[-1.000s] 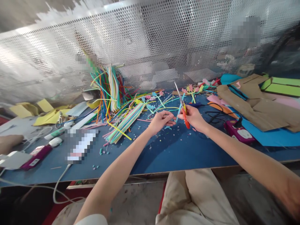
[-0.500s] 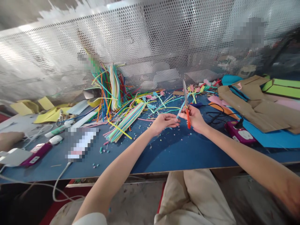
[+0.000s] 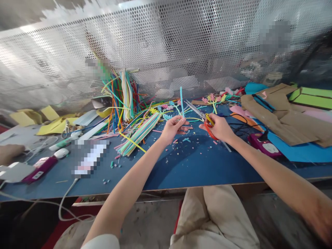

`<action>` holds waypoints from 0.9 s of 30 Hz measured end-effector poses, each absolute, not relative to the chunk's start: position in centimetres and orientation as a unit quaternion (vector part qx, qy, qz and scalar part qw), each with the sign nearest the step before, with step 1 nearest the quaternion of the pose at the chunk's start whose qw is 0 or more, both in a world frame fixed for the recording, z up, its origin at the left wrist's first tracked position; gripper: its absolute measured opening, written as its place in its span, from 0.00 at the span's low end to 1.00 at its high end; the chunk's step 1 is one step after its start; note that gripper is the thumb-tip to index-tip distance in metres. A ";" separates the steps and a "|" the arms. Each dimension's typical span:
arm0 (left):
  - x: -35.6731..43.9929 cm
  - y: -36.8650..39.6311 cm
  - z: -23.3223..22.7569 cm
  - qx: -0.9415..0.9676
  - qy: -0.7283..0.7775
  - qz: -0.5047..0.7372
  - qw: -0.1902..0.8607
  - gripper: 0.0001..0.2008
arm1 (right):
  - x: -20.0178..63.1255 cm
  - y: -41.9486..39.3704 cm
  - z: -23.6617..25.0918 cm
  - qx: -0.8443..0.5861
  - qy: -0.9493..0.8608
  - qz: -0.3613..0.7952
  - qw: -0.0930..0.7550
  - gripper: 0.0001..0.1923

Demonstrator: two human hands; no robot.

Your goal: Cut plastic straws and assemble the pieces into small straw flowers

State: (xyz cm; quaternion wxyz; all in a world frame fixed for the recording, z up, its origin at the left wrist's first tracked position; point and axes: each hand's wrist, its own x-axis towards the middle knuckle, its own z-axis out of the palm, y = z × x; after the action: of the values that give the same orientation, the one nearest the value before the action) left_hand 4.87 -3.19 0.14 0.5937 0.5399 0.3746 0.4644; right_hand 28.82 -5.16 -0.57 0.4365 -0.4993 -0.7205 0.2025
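Observation:
My left hand (image 3: pixel 171 130) pinches a light-blue pipe cleaner (image 3: pixel 181 98), which stands upright above the fingertips. To its right, my right hand (image 3: pixel 218 127) grips scissors (image 3: pixel 197 110) with red and yellow on the handles; their blades point up and left toward the pipe cleaner, apart from it. A thin pale strip (image 3: pixel 227 146) shows below the right wrist; what it belongs to is unclear. On the table under the hands lies a small blue cut piece (image 3: pixel 186 139) among scattered bits. Pink and yellow pipe-cleaner flowers (image 3: pixel 214 100) rest behind the scissors.
A bundle of pastel pipe cleaners (image 3: pixel 140 135) lies left of my hands, with colourful upright ones (image 3: pixel 124 97) behind. A phone (image 3: pixel 92 159) and purple power strips (image 3: pixel 264 145) are on the blue table (image 3: pixel 166 176). Brown cardboard (image 3: pixel 282 117) lies right; another person's hand (image 3: pixel 11 154) is far left.
My hands have moved apart. The scissors have swung from upright to pointing up-left, and the blue pipe cleaner now stands upright in my left hand. A blue piece shows on the table below.

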 end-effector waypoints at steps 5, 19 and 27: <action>4.6 -3.4 0.9 0.556 0.396 0.470 0.560 0.21 | 29.5 -4.8 -0.6 -0.553 -0.728 0.143 0.379 0.22; 4.8 -4.1 1.5 0.654 0.400 0.463 0.446 0.18 | 29.4 -5.9 0.1 -0.476 -0.767 0.349 0.251 0.24; 4.9 -5.3 2.4 0.695 0.375 0.422 0.446 0.14 | 29.3 -5.8 -0.5 -0.407 -0.758 0.438 0.263 0.23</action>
State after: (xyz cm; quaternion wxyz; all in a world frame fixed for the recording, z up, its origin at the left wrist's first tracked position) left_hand 4.91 -5.31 2.44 0.4463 0.6945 0.3750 0.4218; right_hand 29.28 -5.81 -0.53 0.2627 -0.4069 -0.7576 0.4375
